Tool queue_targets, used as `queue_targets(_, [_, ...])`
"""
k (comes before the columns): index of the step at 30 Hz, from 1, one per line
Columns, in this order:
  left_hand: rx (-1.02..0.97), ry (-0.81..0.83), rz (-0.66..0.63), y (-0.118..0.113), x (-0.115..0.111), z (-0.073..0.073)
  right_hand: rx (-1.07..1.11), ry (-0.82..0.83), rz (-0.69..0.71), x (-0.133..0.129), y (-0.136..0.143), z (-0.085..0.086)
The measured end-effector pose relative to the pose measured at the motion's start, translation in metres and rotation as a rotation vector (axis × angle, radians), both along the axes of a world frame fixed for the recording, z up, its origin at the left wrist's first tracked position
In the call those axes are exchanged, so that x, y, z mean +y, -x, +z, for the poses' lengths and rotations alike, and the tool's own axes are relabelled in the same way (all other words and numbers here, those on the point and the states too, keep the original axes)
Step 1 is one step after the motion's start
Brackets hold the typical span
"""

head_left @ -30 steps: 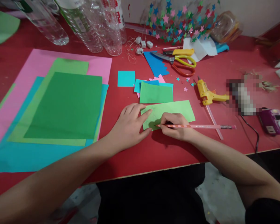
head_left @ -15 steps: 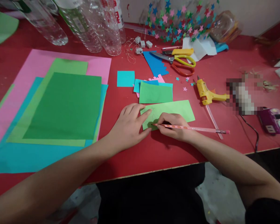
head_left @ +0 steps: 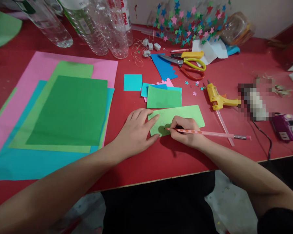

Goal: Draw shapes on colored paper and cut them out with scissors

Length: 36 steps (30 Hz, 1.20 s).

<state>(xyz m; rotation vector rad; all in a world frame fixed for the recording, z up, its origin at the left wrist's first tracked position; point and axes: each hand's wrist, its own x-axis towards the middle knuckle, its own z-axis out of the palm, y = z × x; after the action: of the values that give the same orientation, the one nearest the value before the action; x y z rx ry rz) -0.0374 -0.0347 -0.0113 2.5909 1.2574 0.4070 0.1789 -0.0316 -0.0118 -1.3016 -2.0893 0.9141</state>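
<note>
A light green paper strip point(head_left: 185, 114) lies on the red table, with faint pencil marks near its left end. My left hand point(head_left: 139, 130) rests flat with fingers apart, thumb and forefinger pressing on the strip's left end. In my right hand point(head_left: 187, 131) is a pink patterned pencil point(head_left: 210, 132), its tip at the strip just right of my left fingertips. The pencil's eraser end points right, over a clear glue stick. Just beyond the strip sits a green paper rectangle point(head_left: 164, 98) on top of blue and pink pieces.
Large coloured sheets point(head_left: 70, 110) are stacked at left. Plastic bottles point(head_left: 112, 35) stand at the back. Scissors point(head_left: 185, 63), a yellow cutter point(head_left: 192, 54) and small paper stars point(head_left: 194, 93) lie beyond the strip. A yellow glue gun point(head_left: 216, 97) and a purple power socket point(head_left: 286, 126) are at right.
My right hand has moved slightly to the right with the pencil, and the pencil tip has shifted right along the strip. My left hand stays in place on the paper.
</note>
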Motion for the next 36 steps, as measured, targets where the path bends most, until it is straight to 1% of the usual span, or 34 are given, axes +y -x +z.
queue_targets(7, [-0.001,0.0,0.003,0.0001,-0.0004,-0.0006,-0.027,-0.004,-0.044,0.0007,-0.0019,-0.0021])
queue_targets(12, [0.001,0.002,0.005,0.0003,-0.0006,-0.0011,-0.041,-0.019,-0.029,-0.0002,-0.0011,-0.0035])
queue_targets(17, [-0.006,-0.01,0.002,0.0002,-0.0003,-0.0013,-0.031,-0.098,0.026,-0.002,-0.0005,-0.0055])
queue_targets(23, [0.007,-0.003,0.001,-0.0001,0.0,-0.0008,-0.018,-0.148,0.126,-0.0019,0.0008,-0.0024])
queue_targets(31, [0.01,-0.003,-0.001,0.0003,-0.0004,-0.0008,0.008,-0.126,0.215,-0.0021,-0.0016,0.0006])
queue_targets(36, [0.008,0.002,0.004,0.0002,-0.0003,-0.0013,0.026,-0.124,0.245,-0.0022,-0.0006,0.0001])
